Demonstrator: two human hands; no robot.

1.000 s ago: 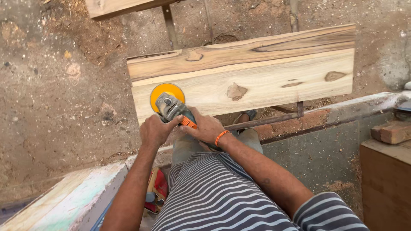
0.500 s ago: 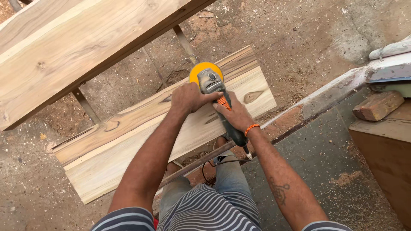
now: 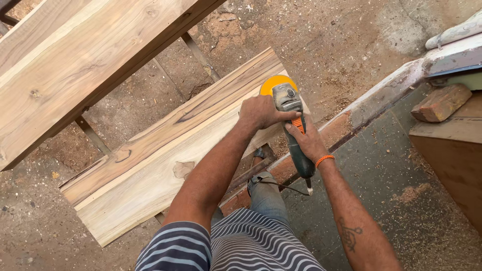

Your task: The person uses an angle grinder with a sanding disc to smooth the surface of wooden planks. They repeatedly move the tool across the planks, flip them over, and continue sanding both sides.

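The angle grinder (image 3: 290,113), a grey-bodied power tool with a round yellow disc guard at its head, sits at the far right end of a pale wooden plank (image 3: 165,155), its disc end over the plank's corner and its dark handle reaching back toward the person. The left hand (image 3: 261,111) is wrapped over the front of the tool just behind the guard, its fingers closed around the side of the head. The right hand (image 3: 306,140), with an orange band at the wrist, grips the handle farther back, fingers curled shut around it near an orange part of the body. A thin cord trails from the rear end of the handle. The plank lies slantwise across a thin metal frame (image 3: 93,135) above a dusty dirt floor (image 3: 326,45), showing a darker streak along its far edge and a few knots. A second, broader board (image 3: 85,55) crosses the upper left corner, higher and closer to the camera. To the right runs a worn painted beam (image 3: 381,95), and past it a reddish brick (image 3: 441,102) rests on top of a wooden box (image 3: 452,150). Sawdust is scattered over the grey floor beside the box. The person wears a striped shirt and grey trousers.
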